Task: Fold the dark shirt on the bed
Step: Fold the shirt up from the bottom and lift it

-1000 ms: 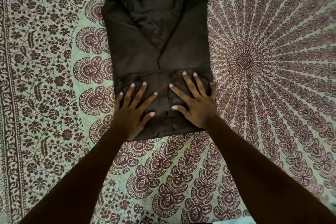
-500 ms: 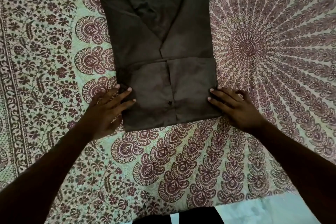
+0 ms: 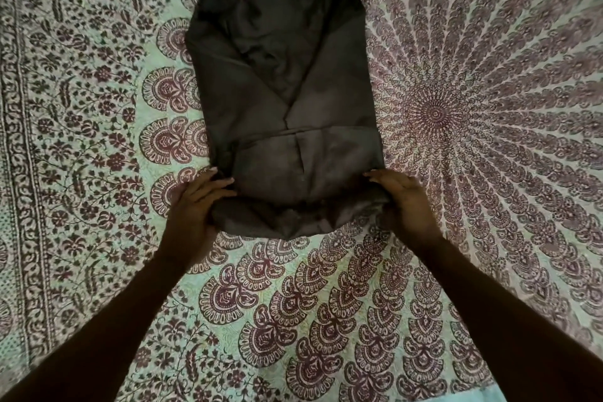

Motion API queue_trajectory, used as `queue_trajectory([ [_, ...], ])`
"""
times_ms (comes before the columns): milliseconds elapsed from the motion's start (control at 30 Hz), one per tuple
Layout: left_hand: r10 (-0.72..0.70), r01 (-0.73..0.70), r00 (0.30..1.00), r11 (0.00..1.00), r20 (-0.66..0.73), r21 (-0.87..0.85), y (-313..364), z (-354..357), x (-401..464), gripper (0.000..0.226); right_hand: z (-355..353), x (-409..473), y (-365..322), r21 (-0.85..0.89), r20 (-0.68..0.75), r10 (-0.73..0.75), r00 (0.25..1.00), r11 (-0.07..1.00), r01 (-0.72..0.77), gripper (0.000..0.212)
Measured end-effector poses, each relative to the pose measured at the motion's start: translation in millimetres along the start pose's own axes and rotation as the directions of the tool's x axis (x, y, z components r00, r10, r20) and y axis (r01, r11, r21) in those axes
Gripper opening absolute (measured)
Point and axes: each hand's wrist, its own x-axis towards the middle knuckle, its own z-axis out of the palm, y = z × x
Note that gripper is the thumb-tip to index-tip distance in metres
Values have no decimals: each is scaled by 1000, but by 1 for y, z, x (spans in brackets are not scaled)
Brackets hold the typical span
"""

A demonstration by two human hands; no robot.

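Head view, looking down on a dark brown, smooth woven shirt [image 3: 287, 101] already narrowed into a long strip on a pale green bedspread printed with maroon paisley and a radiating mandala [image 3: 456, 238]. Long axis running straight away from the body, collar end far at the top of frame, near end lifted and bunched just ahead of both wrists. Left hand [image 3: 199, 206] at the near left corner, thumb over the top and fingers tucked beneath, gripping the doubled edge; right hand [image 3: 401, 202] mirrored at the near right corner, fingers lying over the cloth and the corner gathered into the palm, so a hold on the fabric, though the underside of that grip hidden. Both hands level with each other and equally close to the near edge, neither nearer than the other, cloth sagging slightly between them. A shallow fold already laid across the lower part, its cross seam visible above the hands, with two diagonal flaps meeting in a V beyond it. Judged from this: next move a carry of the near end forward along that long axis, toward the far collar end, kept square so both corners land together. Risk of the slack middle wrinkling if the two corners travel unevenly.
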Motion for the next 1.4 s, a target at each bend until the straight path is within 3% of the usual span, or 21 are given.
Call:
queue_trajectory([
  [67,-104,86,987,986,-126,-140,4,-1,4,46,-4,14,-12,102,-121,42,992,994,-30,43],
  [167,-321,203,920,881,-225,-427,20,-11,22,54,-14,41,-34,228,-277,159,948,969,-96,32],
  [267,-423,289,856,869,-297,-402,27,-23,51,34,-20,74,-42,421,-335,302,893,895,-146,18],
  [333,-461,292,840,829,-286,-477,23,-30,74,29,-24,101,-42,497,-339,347,875,856,-146,20],
  [433,-538,315,794,763,-283,-565,14,-38,115,28,-34,143,-44,493,-396,327,858,864,-102,29],
  [500,-540,312,774,779,-330,-544,12,-47,145,31,-40,176,-43,481,-430,323,843,872,-89,28],
  [633,-506,297,746,835,-434,-463,-2,-62,204,39,-46,243,-32,387,-489,264,831,920,-64,27],
  [800,-498,313,731,852,-466,-420,-23,-65,264,37,-43,317,-21,264,-465,302,832,945,-195,18],
  [1033,-603,518,664,797,-442,-310,-57,-40,305,40,-27,373,10,154,-383,436,814,899,-410,24],
  [1167,-585,488,628,810,-514,-325,-59,-35,307,43,-22,380,11,148,-455,399,796,916,-374,20],
  [1300,-550,474,604,830,-578,-294,-59,-36,307,44,-24,388,4,-52,-481,316,817,921,-387,24],
  [1400,-582,566,611,795,-537,-217,-50,-39,315,36,-26,395,-1,-288,-441,270,856,861,-420,34],
])
